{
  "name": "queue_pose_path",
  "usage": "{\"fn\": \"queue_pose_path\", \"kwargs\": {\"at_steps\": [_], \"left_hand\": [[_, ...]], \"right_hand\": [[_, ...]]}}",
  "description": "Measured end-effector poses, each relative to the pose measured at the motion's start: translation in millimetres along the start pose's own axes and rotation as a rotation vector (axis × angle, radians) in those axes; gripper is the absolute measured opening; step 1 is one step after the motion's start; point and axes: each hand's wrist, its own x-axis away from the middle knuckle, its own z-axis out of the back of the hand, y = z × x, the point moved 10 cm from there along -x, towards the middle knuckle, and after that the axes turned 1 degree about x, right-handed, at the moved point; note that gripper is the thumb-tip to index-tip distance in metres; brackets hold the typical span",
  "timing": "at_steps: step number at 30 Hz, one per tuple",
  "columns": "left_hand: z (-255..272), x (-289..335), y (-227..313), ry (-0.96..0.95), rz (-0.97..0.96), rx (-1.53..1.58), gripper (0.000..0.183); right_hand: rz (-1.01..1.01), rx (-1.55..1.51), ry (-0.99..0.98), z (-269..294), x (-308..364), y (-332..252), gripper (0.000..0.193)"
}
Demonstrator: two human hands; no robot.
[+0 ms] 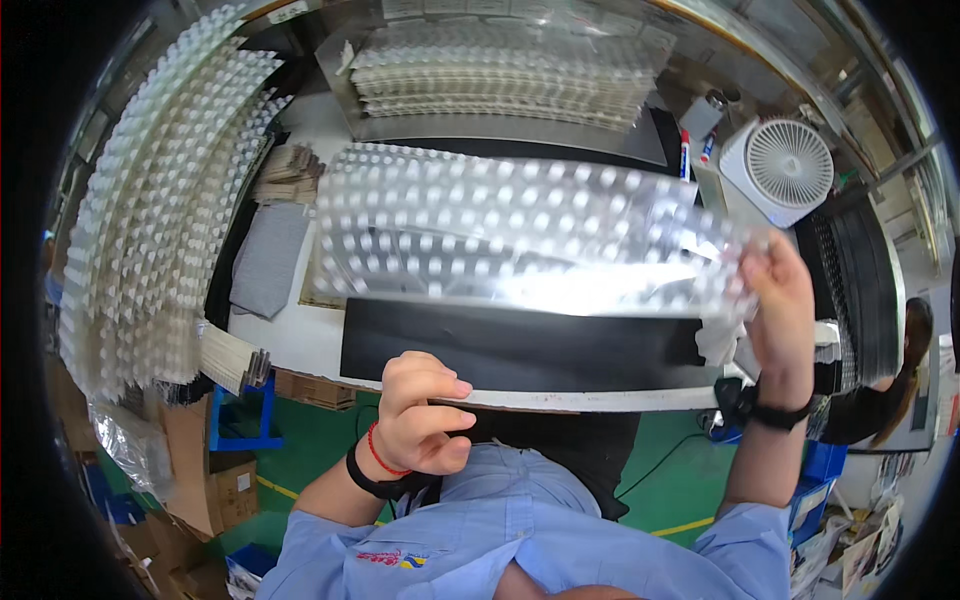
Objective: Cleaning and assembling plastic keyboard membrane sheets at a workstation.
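Observation:
My right hand (pixel 780 295) pinches the right end of a long clear plastic sheet (pixel 500 225) with rows of white dots, its fingers closed on that end. Shiny and slightly wavy, the sheet stretches left over the table, its far edge partly over a black mat. My left hand (pixel 430 412) hovers at the table's near edge, fingers loosely bent and apart, with nothing in them. A black flat mat (pixel 500 348) lies beyond it. Crumpled white material (pixel 716 340) hangs below my right hand; what it is I cannot tell.
Tall stacks of white-dotted sheets (pixel 170 210) stand at left, and another stack (pixel 500 85) sits at the back. A grey cloth (pixel 270 258) lies on the left of the white table (pixel 300 345). A white fan (pixel 785 165) and markers (pixel 685 155) are at back right.

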Motion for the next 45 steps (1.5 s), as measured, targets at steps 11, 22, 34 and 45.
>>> {"fn": "queue_pose_path", "kwargs": {"at_steps": [11,22,34,45], "left_hand": [[11.1,-2.3,-24.2,0.016,0.120,-0.041,0.016],[14.5,1.6,-32.5,0.056,0.164,0.045,0.023],[14.5,-1.5,-37.5,0.027,0.188,0.120,0.018],[16.0,-1.2,-39.4,0.032,0.195,0.174,0.015]], "right_hand": [[-0.043,-0.021,-0.114,-10.1,-269.0,7.5,0.031],[0.875,1.322,0.194,-149.8,-219.1,-40.1,0.047],[1.073,1.342,-0.178,-265.9,-256.3,-4.1,0.027],[1.140,1.384,-0.121,-263.7,-243.4,-21.1,0.027]]}}
